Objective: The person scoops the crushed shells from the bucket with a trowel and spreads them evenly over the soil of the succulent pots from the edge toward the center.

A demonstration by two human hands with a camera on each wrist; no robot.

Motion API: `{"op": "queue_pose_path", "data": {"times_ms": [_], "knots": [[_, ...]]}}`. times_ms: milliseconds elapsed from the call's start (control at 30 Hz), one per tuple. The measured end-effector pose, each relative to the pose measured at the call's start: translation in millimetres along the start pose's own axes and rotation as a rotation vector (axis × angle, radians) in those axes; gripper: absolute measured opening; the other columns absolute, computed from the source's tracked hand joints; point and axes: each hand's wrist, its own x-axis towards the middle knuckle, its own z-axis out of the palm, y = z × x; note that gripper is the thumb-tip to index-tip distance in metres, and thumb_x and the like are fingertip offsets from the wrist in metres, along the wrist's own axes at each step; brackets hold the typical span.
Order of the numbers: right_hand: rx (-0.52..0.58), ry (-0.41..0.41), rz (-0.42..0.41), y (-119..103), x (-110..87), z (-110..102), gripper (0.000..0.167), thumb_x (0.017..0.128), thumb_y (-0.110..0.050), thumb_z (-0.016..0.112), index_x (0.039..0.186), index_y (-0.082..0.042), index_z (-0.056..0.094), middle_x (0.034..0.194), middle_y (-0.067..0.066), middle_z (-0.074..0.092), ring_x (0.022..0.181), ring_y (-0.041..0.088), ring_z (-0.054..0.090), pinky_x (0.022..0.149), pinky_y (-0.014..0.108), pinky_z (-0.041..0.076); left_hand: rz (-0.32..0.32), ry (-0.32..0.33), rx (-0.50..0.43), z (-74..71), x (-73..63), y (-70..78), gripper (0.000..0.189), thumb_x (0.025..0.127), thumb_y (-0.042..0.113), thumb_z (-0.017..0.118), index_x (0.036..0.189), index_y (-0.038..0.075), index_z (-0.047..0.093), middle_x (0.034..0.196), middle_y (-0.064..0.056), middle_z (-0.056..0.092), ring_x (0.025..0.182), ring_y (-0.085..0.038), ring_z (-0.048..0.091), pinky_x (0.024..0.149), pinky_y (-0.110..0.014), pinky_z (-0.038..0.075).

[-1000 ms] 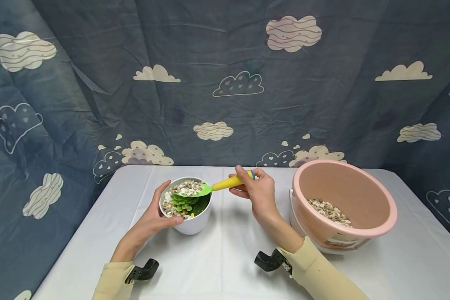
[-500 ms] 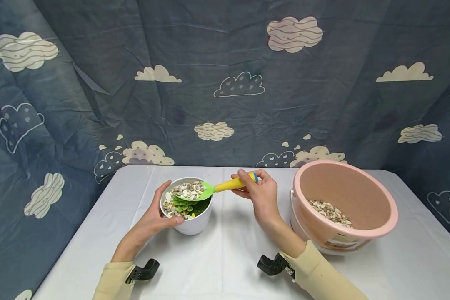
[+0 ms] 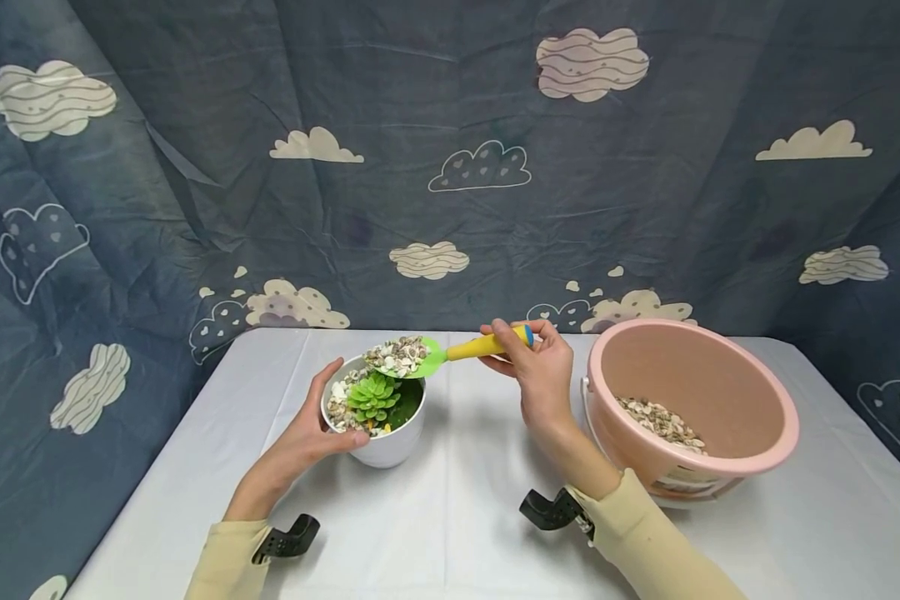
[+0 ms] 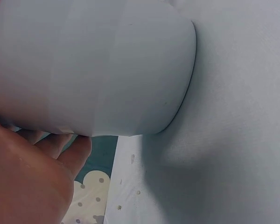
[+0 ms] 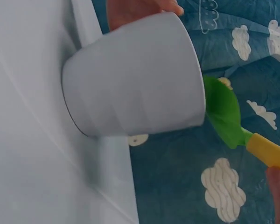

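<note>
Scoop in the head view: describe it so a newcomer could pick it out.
Left of the pink bucket on the table stands a white pot. Over the pot's rim, the right hand holds the scoop, loaded with gravel-like bits; it alone has a yellow handle.

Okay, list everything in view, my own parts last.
pot: one, white, on table
plant: one, green, in pot
scoop: one, green and yellow, over pot
bucket: one, pink, right side of table
gravel-like bits: uncounted, pale and brown, in pot, scoop, bucket
table: one, white, under pot and bucket
backdrop: one, dark blue with pale clouds, behind table
wrist devices: two, black, one per wrist
sleeves: two, beige, on forearms
left hand: one, bare, gripping pot
right hand: one, bare, holding scoop
</note>
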Motion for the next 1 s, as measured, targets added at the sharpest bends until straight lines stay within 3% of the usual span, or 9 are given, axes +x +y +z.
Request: {"op": "queue_pose_path", "data": {"times_ms": [233, 467, 700, 1000], "knots": [[-0.017, -0.005, -0.011, 0, 6.0, -2, 0.031, 0.084, -0.006, 0.078, 0.096, 0.003, 0.051, 0.094, 0.017, 0.073, 0.092, 0.031, 0.071, 0.073, 0.046, 0.057, -0.008, -0.001, 0.009, -0.1, -0.5, 0.1, 0.109, 0.078, 0.021, 0.082, 0.157, 0.034, 0.008, 0.158, -0.021, 0.011, 0.141, -0.04, 0.025, 0.111, -0.052, 0.024], [-0.044, -0.064, -0.041, 5, 8.5, 1, 0.034, 0.086, -0.008, 0.077, 0.103, 0.004, 0.05, 0.097, 0.016, 0.072, 0.096, 0.03, 0.07, 0.076, 0.043, 0.056, 0.009, 0.004, 0.008, -1.0, 2.1, -0.3, 0.109, 0.078, 0.02, 0.083, 0.157, 0.032, 0.008, 0.158, -0.021, 0.012, 0.14, -0.039, 0.027, 0.111, -0.051, 0.024], [-0.07, -0.095, -0.068, 8, 7.6, 2, 0.032, 0.088, -0.008, 0.075, 0.105, 0.003, 0.05, 0.101, 0.016, 0.071, 0.099, 0.04, 0.067, 0.079, 0.042, 0.056, -0.011, -0.005, 0.035, -2.2, 1.3, 3.7, 0.109, 0.078, 0.022, 0.082, 0.157, 0.032, 0.007, 0.159, -0.019, 0.011, 0.143, -0.037, 0.022, 0.112, -0.052, 0.022], [-0.091, -0.14, -0.085, 10, 4.4, 1, 0.036, 0.089, -0.008, 0.073, 0.109, 0.005, 0.047, 0.107, 0.02, 0.07, 0.1, 0.036, 0.068, 0.081, 0.041, 0.055, 0.035, -0.037, 0.034, -6.6, -0.6, 5.1, 0.108, 0.08, 0.02, 0.08, 0.158, 0.024, 0.006, 0.161, -0.015, 0.011, 0.145, -0.035, 0.015, 0.113, -0.056, 0.017]]}}
